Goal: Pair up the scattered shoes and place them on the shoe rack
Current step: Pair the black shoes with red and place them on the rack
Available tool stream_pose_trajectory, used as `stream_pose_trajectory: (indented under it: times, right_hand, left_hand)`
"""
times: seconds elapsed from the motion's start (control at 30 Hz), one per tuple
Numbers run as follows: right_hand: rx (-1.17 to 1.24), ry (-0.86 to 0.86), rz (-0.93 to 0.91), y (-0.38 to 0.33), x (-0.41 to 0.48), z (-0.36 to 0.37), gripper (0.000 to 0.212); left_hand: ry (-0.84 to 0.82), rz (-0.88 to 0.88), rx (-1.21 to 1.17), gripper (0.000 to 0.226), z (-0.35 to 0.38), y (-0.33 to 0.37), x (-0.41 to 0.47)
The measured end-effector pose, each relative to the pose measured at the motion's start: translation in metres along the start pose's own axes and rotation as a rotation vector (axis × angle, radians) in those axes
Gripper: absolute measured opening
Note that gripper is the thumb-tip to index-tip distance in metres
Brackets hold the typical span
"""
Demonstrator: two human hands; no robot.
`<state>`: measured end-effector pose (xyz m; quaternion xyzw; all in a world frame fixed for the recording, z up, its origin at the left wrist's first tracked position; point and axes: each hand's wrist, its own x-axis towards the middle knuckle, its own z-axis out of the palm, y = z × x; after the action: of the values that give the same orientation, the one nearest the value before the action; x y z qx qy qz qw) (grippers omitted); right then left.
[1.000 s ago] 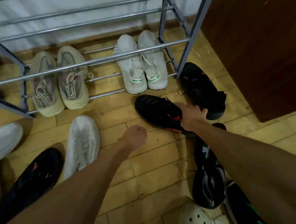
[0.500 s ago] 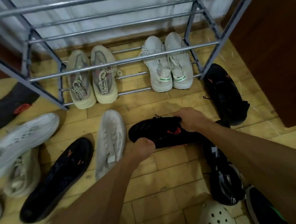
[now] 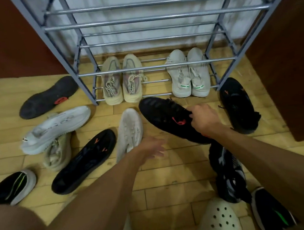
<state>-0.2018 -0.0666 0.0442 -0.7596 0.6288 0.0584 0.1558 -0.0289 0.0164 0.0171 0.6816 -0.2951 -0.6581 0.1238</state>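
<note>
Your right hand (image 3: pixel 202 118) grips the black shoe (image 3: pixel 163 116) at its collar, your left hand (image 3: pixel 153 148) loose-fingered, holding nothing, beside the white shoe (image 3: pixel 130 131), shoe rack (image 3: pixel 154 67) ahead.

On the bottom shelf of the shoe rack (image 3: pixel 153 18) the left pair (image 3: pixel 122 80) and the right pair (image 3: pixel 188 74) stand apart. On the floor (image 3: pixel 171 172) in front, the right hand (image 3: pixel 204 118) grips a shoe (image 3: pixel 162 114). A lone sneaker (image 3: pixel 130 131) lies to its left, and the left hand (image 3: pixel 154 148) hovers loose-fingered just beside.
</note>
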Motion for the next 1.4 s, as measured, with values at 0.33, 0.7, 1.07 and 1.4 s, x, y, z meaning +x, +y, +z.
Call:
stream_pose_trajectory:
  times: [0.33,0.7,1.07,1.4]
  right_hand:
    - [0.599,-0.083,0.068,-0.018,-0.015,-0.031,0.026]
    - [0.893,-0.549,0.249,-0.069,-0.025,-0.004,0.027]
    - [1.023,-0.637,0.111,-0.142,-0.038,0.018,0.024]
    - [0.675,-0.638,0.138,-0.176,0.000,0.072,0.026]
  left_hand:
    - [0.244,0.219,-0.418,0.036,0.019,0.026,-0.015]
    - [0.290,0.123,-0.109,0.022,-0.047,0.002,-0.061]
    - [0.355,0.109,0.172,0.032,-0.118,-0.026,-0.088]
    - [0.302,0.086,0.400,0.005,-0.143,-0.081,-0.027]
